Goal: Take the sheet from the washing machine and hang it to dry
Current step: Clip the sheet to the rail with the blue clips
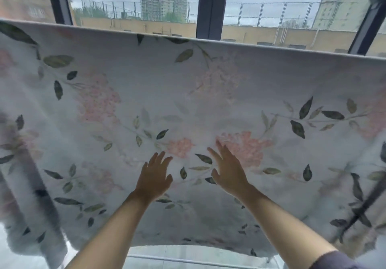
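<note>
A white sheet (188, 93) printed with pink flowers and dark green leaves hangs spread wide over a line or rail in front of the window; its top fold runs across the view. My left hand (153, 176) and my right hand (227, 168) are raised side by side in front of the sheet's middle, fingers straight and spread. The palms face the cloth, at or just off its surface; contact is not plain. The rail under the fold is hidden by the cloth.
Dark window frames (212, 5) stand behind the sheet, with buildings and a fence outside. A dark rod (359, 212) slants at the lower right. A pale floor or ledge (188, 256) shows below the sheet's hem.
</note>
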Tool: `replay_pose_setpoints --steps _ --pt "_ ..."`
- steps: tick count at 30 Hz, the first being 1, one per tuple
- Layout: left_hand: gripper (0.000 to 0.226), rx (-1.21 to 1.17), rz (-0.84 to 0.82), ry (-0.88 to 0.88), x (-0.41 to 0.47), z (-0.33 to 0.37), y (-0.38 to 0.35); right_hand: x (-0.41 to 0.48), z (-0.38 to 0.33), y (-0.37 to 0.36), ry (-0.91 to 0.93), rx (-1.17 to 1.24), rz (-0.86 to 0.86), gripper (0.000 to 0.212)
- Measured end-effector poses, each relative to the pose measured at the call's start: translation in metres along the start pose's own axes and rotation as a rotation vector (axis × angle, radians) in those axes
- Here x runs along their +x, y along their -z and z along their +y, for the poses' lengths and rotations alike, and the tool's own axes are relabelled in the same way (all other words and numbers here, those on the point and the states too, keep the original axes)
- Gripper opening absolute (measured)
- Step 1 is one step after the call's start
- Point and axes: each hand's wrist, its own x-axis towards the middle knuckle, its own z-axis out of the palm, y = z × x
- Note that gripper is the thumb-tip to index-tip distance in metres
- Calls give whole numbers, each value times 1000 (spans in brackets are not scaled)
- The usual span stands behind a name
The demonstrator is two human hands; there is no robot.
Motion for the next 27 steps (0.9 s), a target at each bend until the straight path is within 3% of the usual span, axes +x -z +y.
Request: replay_pose_setpoints --steps 2,5,6,9,16,27 --pt "55 -26 7 62 -7 -16 -9 7 -2 -18 -70 10 -66 65" --pt "48 -37 -138 145 -22 -42 -23 10 3 -44 -207 34 -402 63" --pt "46 -20 -153 159 -25 -56 -24 17 -1 -54 -204 54 -435 62" --pt "47 -1 -77 190 -22 -78 -13 38 -25 -68 -116 127 -386 65" --pt "44 -63 124 348 -31 -134 -2 96 -124 -78 274 253 -311 65" --pt "35 -206 244 586 -84 -277 25 148 -264 -134 389 246 -421 68"
